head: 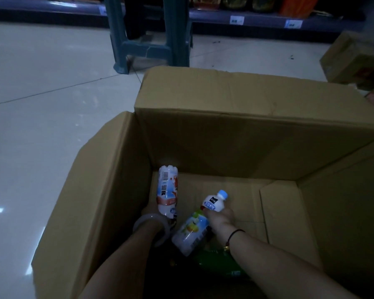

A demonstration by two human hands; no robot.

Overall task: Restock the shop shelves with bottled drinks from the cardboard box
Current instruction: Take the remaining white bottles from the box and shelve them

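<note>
A large open cardboard box (235,139) stands on the floor below me, and both my arms reach into it. My left hand (170,222), a pale bangle on its wrist, is mostly hidden; it is shut on a white bottle with a red label (167,190), held base up by the box's left wall. My right hand (219,219) is shut on a small white bottle with a blue cap (214,201). A white bottle with a green and yellow label (191,231) lies against its fingers; I cannot tell whether they hold it. Green packaging (216,260) lies beneath.
A blue-grey plastic stool (149,39) stands on the pale tiled floor (41,104) beyond the box. Behind it runs a low shop shelf (268,18) with price tags and a few goods. A second cardboard box (352,59) sits at the far right.
</note>
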